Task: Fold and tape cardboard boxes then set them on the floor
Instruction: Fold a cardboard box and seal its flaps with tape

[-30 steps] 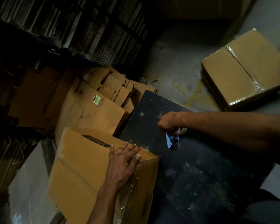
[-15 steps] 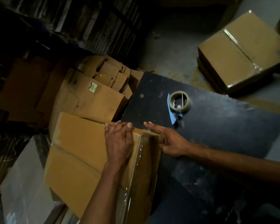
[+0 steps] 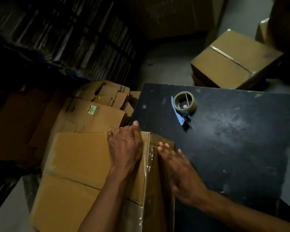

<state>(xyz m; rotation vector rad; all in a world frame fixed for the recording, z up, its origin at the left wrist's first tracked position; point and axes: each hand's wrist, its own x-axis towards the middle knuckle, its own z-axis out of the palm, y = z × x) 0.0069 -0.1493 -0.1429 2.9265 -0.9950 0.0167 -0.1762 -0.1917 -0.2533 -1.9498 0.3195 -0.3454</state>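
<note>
Both hands flat, no real grip: left hand (image 3: 126, 148) and right hand (image 3: 179, 171) press the taped brown cardboard box (image 3: 80, 168) leaning on the scuffed black counter (image 3: 233, 148), fingers spread, grey concrete floor (image 3: 171, 61) beyond.

Right hand (image 3: 177, 171) has released the tape dispenser (image 3: 184, 106), left standing on the tabletop (image 3: 233, 139), and now lies flat on the cardboard box (image 3: 77, 164) taped side face.
</note>
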